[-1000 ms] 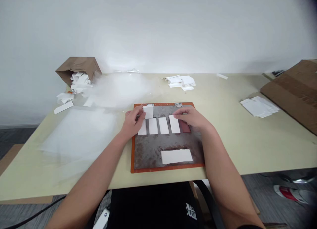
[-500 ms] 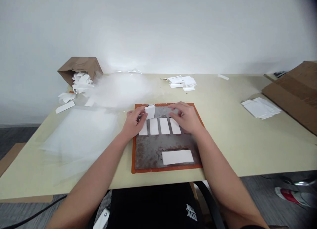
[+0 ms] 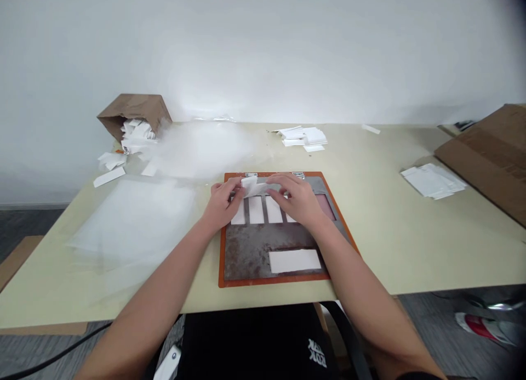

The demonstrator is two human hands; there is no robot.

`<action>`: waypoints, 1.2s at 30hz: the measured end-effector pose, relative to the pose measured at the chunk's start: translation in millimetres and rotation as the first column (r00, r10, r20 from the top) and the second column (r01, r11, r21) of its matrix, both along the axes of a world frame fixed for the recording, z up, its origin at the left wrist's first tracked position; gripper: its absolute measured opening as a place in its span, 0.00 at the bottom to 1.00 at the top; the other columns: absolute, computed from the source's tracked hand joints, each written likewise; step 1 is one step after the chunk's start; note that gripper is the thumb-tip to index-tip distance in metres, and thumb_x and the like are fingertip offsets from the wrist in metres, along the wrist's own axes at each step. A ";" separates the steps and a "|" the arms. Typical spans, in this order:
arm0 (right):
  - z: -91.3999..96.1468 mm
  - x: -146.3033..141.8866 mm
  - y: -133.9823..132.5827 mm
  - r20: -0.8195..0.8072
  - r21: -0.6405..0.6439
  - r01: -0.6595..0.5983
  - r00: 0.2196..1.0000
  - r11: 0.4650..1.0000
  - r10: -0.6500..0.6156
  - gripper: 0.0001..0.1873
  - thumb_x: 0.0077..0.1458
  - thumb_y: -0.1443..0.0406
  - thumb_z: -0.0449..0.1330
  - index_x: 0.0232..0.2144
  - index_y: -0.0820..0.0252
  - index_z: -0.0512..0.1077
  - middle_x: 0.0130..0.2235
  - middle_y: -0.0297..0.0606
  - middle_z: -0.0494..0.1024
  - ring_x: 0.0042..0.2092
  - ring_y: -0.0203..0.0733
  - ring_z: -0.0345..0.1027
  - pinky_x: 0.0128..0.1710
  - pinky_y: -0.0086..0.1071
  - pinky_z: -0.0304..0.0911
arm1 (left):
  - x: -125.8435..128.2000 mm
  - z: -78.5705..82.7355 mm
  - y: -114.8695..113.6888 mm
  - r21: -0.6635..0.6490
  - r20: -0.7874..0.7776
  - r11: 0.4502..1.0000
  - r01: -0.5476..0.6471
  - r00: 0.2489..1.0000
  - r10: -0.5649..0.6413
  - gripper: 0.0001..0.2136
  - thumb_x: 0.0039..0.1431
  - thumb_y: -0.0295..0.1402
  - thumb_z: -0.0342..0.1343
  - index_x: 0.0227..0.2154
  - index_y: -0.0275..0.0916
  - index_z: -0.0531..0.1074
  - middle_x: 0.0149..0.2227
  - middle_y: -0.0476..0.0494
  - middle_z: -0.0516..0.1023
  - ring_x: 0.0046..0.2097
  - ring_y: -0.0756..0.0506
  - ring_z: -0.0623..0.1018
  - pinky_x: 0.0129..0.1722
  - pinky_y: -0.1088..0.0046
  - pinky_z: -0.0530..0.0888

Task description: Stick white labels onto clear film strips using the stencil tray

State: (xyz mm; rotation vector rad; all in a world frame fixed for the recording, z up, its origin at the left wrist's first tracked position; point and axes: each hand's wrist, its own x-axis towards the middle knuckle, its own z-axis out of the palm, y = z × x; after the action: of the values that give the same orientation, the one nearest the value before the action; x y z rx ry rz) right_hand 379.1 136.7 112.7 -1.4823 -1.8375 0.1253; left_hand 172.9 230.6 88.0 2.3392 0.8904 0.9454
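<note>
My left hand (image 3: pixel 224 202) is closed on a small stack of white cards (image 3: pixel 248 182), held upright above the upper left of a dark metal plate (image 3: pixel 246 254) with an orange border. My right hand (image 3: pixel 292 198) pinches the far end of one white card (image 3: pixel 259 189), which slants out from the stack between both hands. Below them, several upright slots in the plate hold white cards (image 3: pixel 256 210); my right fingers partly cover one. The rightmost slot (image 3: pixel 326 207) shows a pinkish bottom. A wide white card (image 3: pixel 295 261) lies in a slot near the front.
Translucent sheets (image 3: pixel 135 221) spread on the left of the table (image 3: pixel 382 243). A tipped cardboard box (image 3: pixel 143 107) spills white pieces at the back left. White card piles lie at the back (image 3: pixel 302 136) and right (image 3: pixel 433 180), beside a large cardboard box (image 3: pixel 489 155).
My right hand has moved left from the right-hand slots to the stack and now grips one card. That card has come away slanting from the stack. My left hand stays in place.
</note>
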 end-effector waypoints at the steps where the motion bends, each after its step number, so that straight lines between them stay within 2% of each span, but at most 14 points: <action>1: 0.5 0.8 -0.1 -0.053 -0.018 0.006 0.999 1.000 -0.007 0.13 0.65 0.59 0.53 0.43 0.57 0.74 0.48 0.42 0.76 0.38 0.40 0.70 0.36 0.33 0.66 | 0.0 -0.3 0.3 0.001 -0.001 1.000 0.000 1.000 0.000 0.14 0.66 0.39 0.44 0.47 0.40 0.69 0.41 0.42 0.79 0.41 0.46 0.78 0.52 0.61 0.64; 3: 4.5 4.1 -1.7 -0.155 -0.098 0.022 0.987 0.995 -0.037 0.11 0.63 0.57 0.56 0.38 0.57 0.74 0.42 0.40 0.78 0.34 0.38 0.69 0.35 0.33 0.65 | -0.2 -0.6 0.7 0.004 -0.002 1.000 -0.002 1.000 0.002 0.14 0.66 0.40 0.44 0.47 0.39 0.69 0.41 0.42 0.79 0.41 0.46 0.77 0.52 0.62 0.64; 6: 18.9 17.9 -8.4 -0.319 -0.224 0.028 0.942 0.974 -0.100 0.12 0.58 0.55 0.60 0.36 0.57 0.74 0.36 0.38 0.78 0.29 0.36 0.68 0.33 0.32 0.64 | -0.2 -0.3 1.0 0.006 -0.005 1.000 -0.004 1.000 0.004 0.14 0.66 0.40 0.44 0.46 0.39 0.69 0.41 0.43 0.79 0.40 0.46 0.77 0.50 0.62 0.65; 10: 37.5 53.5 -18.7 -0.480 -0.255 -0.031 0.872 0.967 -0.099 0.14 0.52 0.55 0.66 0.35 0.60 0.75 0.37 0.41 0.78 0.32 0.38 0.68 0.33 0.33 0.62 | 0.2 -0.3 0.6 0.011 0.000 1.000 -0.007 1.000 0.007 0.13 0.66 0.39 0.44 0.45 0.39 0.69 0.40 0.44 0.78 0.39 0.46 0.77 0.50 0.63 0.65; 12: 36.9 72.8 -20.9 -0.535 -0.275 -0.024 0.835 0.961 -0.132 0.16 0.48 0.56 0.68 0.33 0.61 0.76 0.36 0.41 0.77 0.34 0.39 0.68 0.34 0.33 0.61 | 0.4 -0.7 0.2 0.012 0.002 1.000 -0.010 1.000 0.010 0.12 0.66 0.39 0.44 0.43 0.39 0.69 0.39 0.45 0.78 0.39 0.47 0.77 0.49 0.64 0.65; 15: 22.6 95.7 -21.2 -0.616 -0.395 0.025 0.734 0.918 -0.285 0.19 0.43 0.54 0.70 0.32 0.62 0.75 0.29 0.37 0.74 0.25 0.32 0.57 0.24 0.30 0.50 | 0.4 -1.3 0.1 0.011 0.002 1.000 -0.011 1.000 0.011 0.12 0.67 0.38 0.44 0.43 0.40 0.69 0.39 0.46 0.77 0.39 0.48 0.76 0.49 0.65 0.65; 18: 4.9 108.3 -22.1 -0.639 -0.508 -0.004 0.673 0.862 -0.373 0.22 0.40 0.53 0.71 0.33 0.63 0.74 0.23 0.31 0.67 0.21 0.28 0.46 0.21 0.29 0.40 | 0.3 -1.3 0.5 0.013 -0.001 1.000 -0.017 1.000 0.017 0.12 0.67 0.39 0.44 0.42 0.39 0.69 0.39 0.46 0.77 0.38 0.48 0.76 0.49 0.65 0.65; 21: -3.3 111.2 -24.5 -0.636 -0.587 -0.067 0.654 0.807 -0.409 0.24 0.38 0.53 0.72 0.34 0.63 0.74 0.21 0.28 0.61 0.22 0.28 0.45 0.21 0.28 0.37 | 0.4 -0.5 1.0 0.012 -0.008 1.000 -0.022 1.000 0.022 0.11 0.66 0.39 0.45 0.39 0.39 0.69 0.36 0.46 0.76 0.37 0.48 0.75 0.49 0.64 0.65; 24: -3.4 108.2 -25.5 -0.609 -0.638 -0.083 0.663 0.766 -0.436 0.25 0.36 0.53 0.72 0.33 0.64 0.75 0.22 0.28 0.61 0.22 0.28 0.46 0.22 0.28 0.36 | 0.7 1.1 0.9 0.007 -0.016 1.000 -0.024 1.000 0.024 0.10 0.66 0.38 0.45 0.36 0.39 0.68 0.33 0.47 0.75 0.35 0.48 0.73 0.48 0.64 0.65; 27: -2.8 105.2 -25.0 -0.589 -0.651 -0.070 0.674 0.756 -0.445 0.25 0.36 0.53 0.72 0.33 0.65 0.76 0.22 0.29 0.62 0.23 0.27 0.46 0.22 0.28 0.37 | 1.0 3.1 -0.2 0.004 -0.022 1.000 -0.020 1.000 0.020 0.10 0.66 0.38 0.45 0.35 0.39 0.67 0.31 0.48 0.73 0.33 0.49 0.72 0.46 0.66 0.66; 32: -4.7 105.0 -25.3 -0.581 -0.668 -0.069 0.670 0.741 -0.462 0.25 0.36 0.53 0.72 0.34 0.65 0.77 0.24 0.31 0.66 0.24 0.28 0.50 0.24 0.27 0.40 | 1.0 4.6 -1.3 0.005 -0.023 1.000 -0.013 1.000 0.013 0.10 0.66 0.37 0.44 0.38 0.39 0.67 0.33 0.47 0.74 0.36 0.49 0.73 0.43 0.68 0.67; 36: -5.0 104.8 -25.9 -0.586 -0.660 -0.064 0.666 0.748 -0.461 0.25 0.35 0.53 0.73 0.33 0.65 0.77 0.26 0.34 0.69 0.26 0.29 0.51 0.24 0.27 0.42 | 1.0 4.0 -0.7 0.013 -0.017 1.000 -0.007 1.000 0.007 0.10 0.66 0.37 0.45 0.38 0.39 0.68 0.34 0.46 0.75 0.37 0.48 0.74 0.44 0.67 0.66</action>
State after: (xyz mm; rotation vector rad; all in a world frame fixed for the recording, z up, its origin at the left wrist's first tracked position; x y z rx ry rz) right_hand 483.9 110.8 107.7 -1.7198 -0.9495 1.1694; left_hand 173.8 229.9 92.0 2.3598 0.9027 0.9379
